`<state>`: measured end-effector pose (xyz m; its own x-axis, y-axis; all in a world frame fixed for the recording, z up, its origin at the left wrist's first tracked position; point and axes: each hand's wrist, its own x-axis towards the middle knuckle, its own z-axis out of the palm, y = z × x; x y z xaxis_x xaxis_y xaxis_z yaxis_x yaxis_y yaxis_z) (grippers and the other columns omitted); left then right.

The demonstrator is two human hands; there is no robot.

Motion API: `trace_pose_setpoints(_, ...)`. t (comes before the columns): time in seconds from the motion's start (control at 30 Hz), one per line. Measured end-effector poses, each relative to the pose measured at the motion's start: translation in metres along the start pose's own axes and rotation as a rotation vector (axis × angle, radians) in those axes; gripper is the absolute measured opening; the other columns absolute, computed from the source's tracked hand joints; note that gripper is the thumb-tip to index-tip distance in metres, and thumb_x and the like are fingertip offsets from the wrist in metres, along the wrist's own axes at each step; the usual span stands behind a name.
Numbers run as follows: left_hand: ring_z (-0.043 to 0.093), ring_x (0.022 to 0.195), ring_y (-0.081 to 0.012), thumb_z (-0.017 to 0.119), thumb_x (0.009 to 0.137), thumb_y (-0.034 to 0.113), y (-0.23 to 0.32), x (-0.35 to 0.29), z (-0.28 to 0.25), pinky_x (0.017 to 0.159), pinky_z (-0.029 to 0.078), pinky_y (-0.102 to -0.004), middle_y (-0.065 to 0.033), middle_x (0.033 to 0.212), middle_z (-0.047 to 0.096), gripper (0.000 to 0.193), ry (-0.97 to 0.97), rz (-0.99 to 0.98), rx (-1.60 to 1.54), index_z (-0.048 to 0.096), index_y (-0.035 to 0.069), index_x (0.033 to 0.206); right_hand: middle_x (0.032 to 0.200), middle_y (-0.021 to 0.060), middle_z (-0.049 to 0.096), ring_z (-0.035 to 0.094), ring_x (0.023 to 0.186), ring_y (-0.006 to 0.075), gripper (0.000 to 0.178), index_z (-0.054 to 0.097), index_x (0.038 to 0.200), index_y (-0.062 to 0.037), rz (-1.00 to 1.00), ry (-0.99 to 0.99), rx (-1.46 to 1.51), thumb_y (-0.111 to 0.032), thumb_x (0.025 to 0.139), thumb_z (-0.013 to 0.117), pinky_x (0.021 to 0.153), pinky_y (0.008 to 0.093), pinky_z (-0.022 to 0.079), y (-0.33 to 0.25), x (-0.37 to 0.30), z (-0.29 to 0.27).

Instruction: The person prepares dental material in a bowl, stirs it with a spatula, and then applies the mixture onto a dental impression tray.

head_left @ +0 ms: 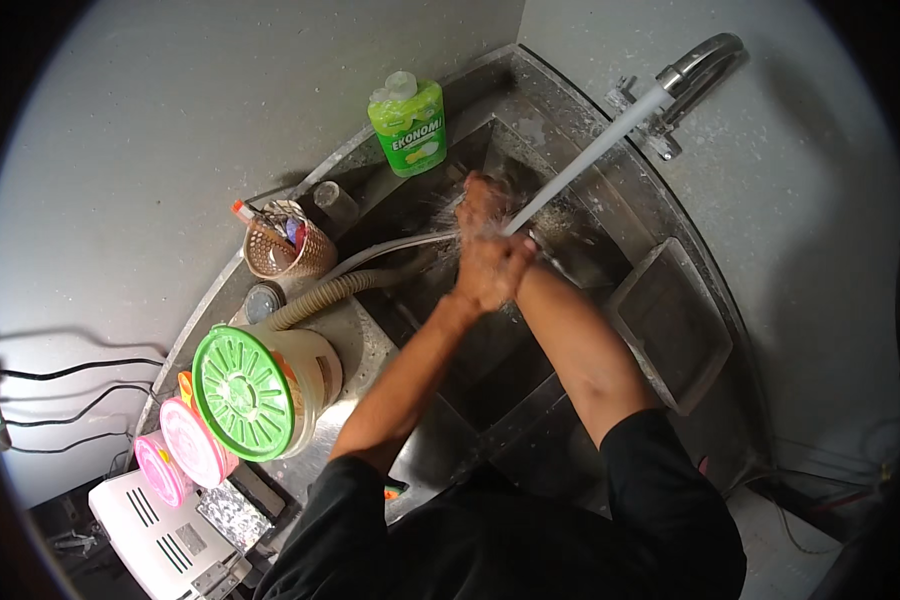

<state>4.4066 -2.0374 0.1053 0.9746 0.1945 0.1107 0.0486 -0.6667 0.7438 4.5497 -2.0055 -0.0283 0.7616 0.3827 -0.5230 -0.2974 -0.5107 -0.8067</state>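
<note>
Left grip (492, 274) clasps the right wrist (533, 274) beneath white, splashing water (592, 157); right grip (484, 203) unclear.

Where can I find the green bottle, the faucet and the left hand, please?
Green bottle (410, 130), head view: front of its body.
Faucet (702, 54), head view: curved metal spout.
Left hand (492, 272), head view: back of the hand.

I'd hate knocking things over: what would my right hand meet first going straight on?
Probably the green detergent bottle, though your right hand is blurred and depth is unclear; the sink basin edge may come first.
</note>
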Motion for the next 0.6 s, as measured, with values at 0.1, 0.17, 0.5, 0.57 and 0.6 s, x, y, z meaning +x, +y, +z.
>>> trace_pose_setpoints(0.1,0.059,0.087,-0.0405,0.048,0.092,0.031,0.024,-0.016,0.013,0.093,0.04,-0.0493,-0.0191,0.091,0.065,0.036,0.208,0.306,-0.32,0.067,0.0,0.092,0.114,0.0204,0.061,0.061,0.105,0.0372,0.038,0.056,0.121,-0.0016,-0.297,0.046,-0.293,-0.013,0.085,0.064,0.088,0.0376,0.05,-0.016,-0.023,0.012)
trace_pose_setpoints(0.17,0.058,0.086,-0.0376,0.053,0.088,0.031,0.062,-0.028,-0.006,0.086,0.044,-0.0456,-0.0179,0.09,0.064,0.035,0.21,0.327,-0.322,0.066,-0.001,0.09,0.097,0.0258,0.065,0.066,0.09,0.0429,0.02,0.059,0.099,-0.002,-0.919,0.156,-0.813,0.001,0.08,0.06,0.073,0.0376,0.056,-0.025,-0.039,0.013)
trace_pose_setpoints(0.5,0.05,0.122,-0.0349,0.044,0.093,0.023,-0.069,0.0,-0.02,0.106,0.029,-0.0488,-0.0212,0.118,0.063,0.034,0.381,0.194,-0.167,0.068,0.002,0.106,0.091,0.0119,0.063,0.063,0.075,0.0299,0.01,0.063,0.094,-0.0048,0.326,0.044,1.066,-0.011,0.088,0.057,0.063,0.0396,0.055,0.013,-0.004,0.056)
trace_pose_setpoints(0.57,0.05,0.124,-0.0348,0.044,0.093,0.022,-0.066,-0.004,-0.031,0.106,0.031,-0.0483,-0.021,0.121,0.062,0.034,0.263,0.203,-0.178,0.068,0.002,0.107,0.087,0.0096,0.063,0.062,0.074,0.0282,0.013,0.064,0.094,-0.0048,0.293,0.028,1.029,-0.015,0.09,0.057,0.063,0.0382,0.054,0.017,0.006,0.068)
trace_pose_setpoints(0.6,0.05,0.126,-0.0346,0.044,0.092,0.022,-0.06,-0.008,-0.039,0.106,0.032,-0.0477,-0.0207,0.124,0.061,0.035,0.145,0.216,-0.199,0.068,0.003,0.109,0.086,0.0085,0.063,0.062,0.074,0.0274,0.015,0.064,0.094,-0.0048,0.241,0.03,0.957,-0.017,0.091,0.057,0.063,0.0376,0.054,0.01,0.018,0.077)
